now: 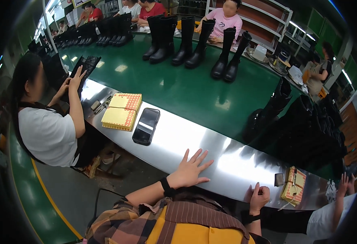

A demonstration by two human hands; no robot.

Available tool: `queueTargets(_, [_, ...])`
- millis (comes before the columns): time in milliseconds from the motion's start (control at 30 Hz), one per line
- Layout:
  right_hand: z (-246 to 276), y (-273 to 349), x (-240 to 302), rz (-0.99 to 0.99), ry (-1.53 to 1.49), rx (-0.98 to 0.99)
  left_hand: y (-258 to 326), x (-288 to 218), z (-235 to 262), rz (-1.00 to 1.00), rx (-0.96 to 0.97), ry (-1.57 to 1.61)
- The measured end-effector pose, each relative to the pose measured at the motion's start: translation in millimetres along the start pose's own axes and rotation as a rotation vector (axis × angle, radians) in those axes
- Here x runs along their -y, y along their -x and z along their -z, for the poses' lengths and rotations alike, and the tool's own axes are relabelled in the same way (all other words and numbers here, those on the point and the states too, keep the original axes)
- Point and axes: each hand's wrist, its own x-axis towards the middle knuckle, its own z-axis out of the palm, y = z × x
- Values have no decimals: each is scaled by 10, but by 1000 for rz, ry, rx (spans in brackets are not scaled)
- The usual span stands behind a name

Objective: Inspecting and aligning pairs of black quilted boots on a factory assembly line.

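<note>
My left hand rests with fingers spread flat over the shiny metal ledge, holding nothing. A black band circles that wrist. Farther right, my right hand is curled into a loose fist at the ledge's near edge, with no object visible in it. A black smartphone lies on the ledge up and to the left of my left hand. Beside the phone sits a tied stack of yellow cards with red round marks. Right of my right hand are a small dark square object and another yellow card bundle.
Pairs of tall black boots stand on the green conveyor belt beyond the ledge. A dark heap of boots is at the right. A co-worker at left handles a black boot piece. Another person's hands show at far right.
</note>
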Motion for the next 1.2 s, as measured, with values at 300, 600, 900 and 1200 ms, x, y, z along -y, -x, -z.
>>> queueTargets(300, [-32, 38, -82, 22, -43, -29, 85, 59, -5, -46, -105, 46])
queueTargets(600, [-33, 20, -19, -16, -45, -47, 73, 45, 60, -70, -105, 29])
queueTargets(900, [93, -24, 89, 138, 21, -106, 40, -70, 86, -36, -99, 14])
queueTargets(1200, [158, -11, 83, 206, -43, -92, 41, -184, 72, 42, -118, 1])
